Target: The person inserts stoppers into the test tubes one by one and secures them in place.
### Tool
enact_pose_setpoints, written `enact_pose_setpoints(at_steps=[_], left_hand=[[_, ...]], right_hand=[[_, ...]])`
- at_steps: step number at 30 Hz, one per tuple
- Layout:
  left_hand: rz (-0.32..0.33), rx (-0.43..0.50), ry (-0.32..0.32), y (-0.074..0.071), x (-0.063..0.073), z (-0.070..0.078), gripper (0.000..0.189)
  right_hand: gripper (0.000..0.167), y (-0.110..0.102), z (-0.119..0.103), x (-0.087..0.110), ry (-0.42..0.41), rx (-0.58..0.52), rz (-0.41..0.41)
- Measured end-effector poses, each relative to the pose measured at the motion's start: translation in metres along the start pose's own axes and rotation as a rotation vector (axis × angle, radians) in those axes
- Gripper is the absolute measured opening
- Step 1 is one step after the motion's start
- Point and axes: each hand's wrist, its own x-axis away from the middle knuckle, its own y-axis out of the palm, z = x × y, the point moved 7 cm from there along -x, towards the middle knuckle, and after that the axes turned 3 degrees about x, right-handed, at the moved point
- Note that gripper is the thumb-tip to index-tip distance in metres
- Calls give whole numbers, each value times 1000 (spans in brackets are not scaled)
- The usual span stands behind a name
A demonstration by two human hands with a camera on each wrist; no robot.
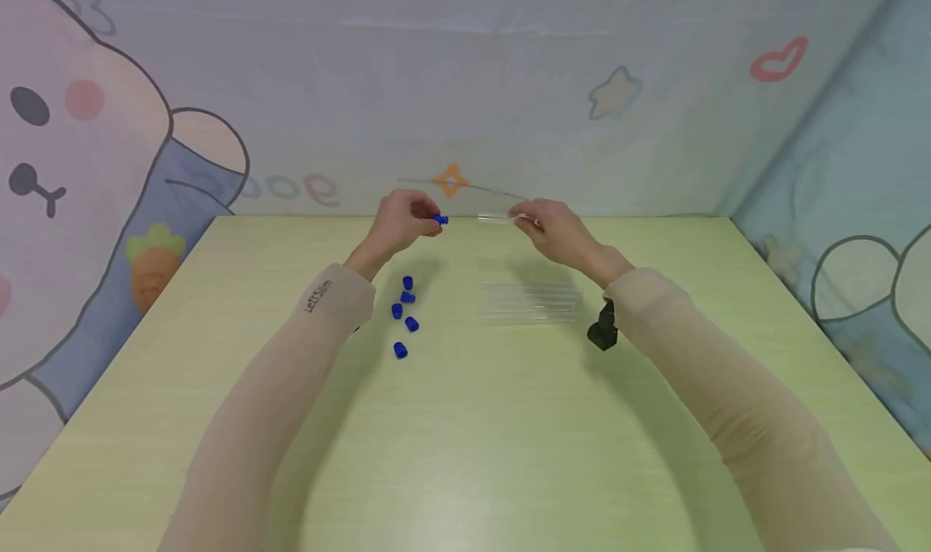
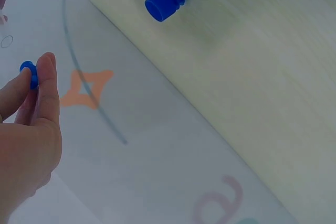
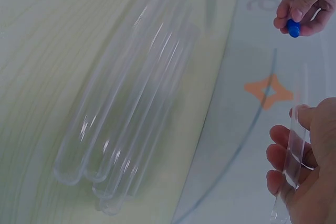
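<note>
The left hand [image 1: 398, 219] pinches a small blue plastic stopper [image 1: 441, 220] between thumb and fingers at the upper centre of the head view. Just right of it, the right hand [image 1: 558, 230] holds a slim, clear, round-ended tube [image 1: 496, 218], near end pointing at the stopper, the two apart. A light fingertip grip on the stopper's wide part, with the tube level and on the same line, would likely serve best; squeezing the thin wall hard looks unwise. Nothing shows inside the held tube. Below, right of centre, more clear tubes [image 1: 529, 303] lie side by side, no contents visible; left of centre, five loose blue stoppers [image 1: 411, 324] sit scattered on the pale wood-grain table [image 1: 465, 439].
</note>
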Motion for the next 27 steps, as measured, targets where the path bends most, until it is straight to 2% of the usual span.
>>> enact_pose_setpoints(at_steps=[17, 27], left_hand=[[-35, -2, 10, 12, -3, 12, 16], [-38, -1, 17, 15, -3, 13, 17]], right_hand=[[27, 1, -4, -2, -23, 19, 6], [26, 4, -7, -4, -45, 11, -2]])
